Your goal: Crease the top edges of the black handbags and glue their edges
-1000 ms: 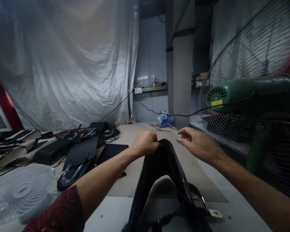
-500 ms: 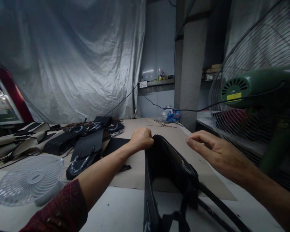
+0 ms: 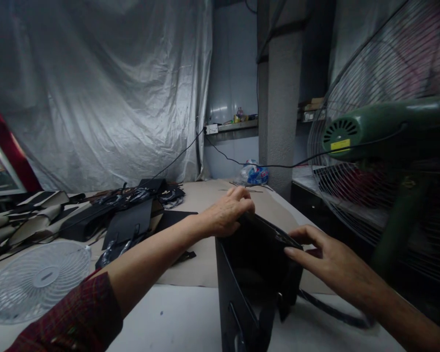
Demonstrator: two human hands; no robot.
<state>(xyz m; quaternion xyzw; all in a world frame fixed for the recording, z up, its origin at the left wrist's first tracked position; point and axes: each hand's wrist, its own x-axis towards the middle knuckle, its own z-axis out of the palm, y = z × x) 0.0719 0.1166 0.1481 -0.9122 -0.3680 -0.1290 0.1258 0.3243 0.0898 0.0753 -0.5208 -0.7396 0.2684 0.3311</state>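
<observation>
A black bag [image 3: 251, 274] stands upright and open on the table in front of me. My left hand [image 3: 229, 212] grips the far rim of the bag, fingers curled over its edge. My right hand [image 3: 324, 259] rests against the bag's right side, fingers stretched and apart, fingertips touching the rim. A black strap [image 3: 333, 313] trails from the bag across the table to the right.
Black and beige bag panels and straps [image 3: 128, 220] lie piled at the left. A white fan grille [image 3: 36, 281] lies flat at the near left. A large green fan [image 3: 385, 137] stands close on the right. A concrete pillar [image 3: 278, 102] and plastic sheeting [image 3: 106, 88] stand behind.
The bag has been lowered and turned with its opening towards me. My left hand shifted its grip along the far rim. My right hand came down and onto the bag's right side.
</observation>
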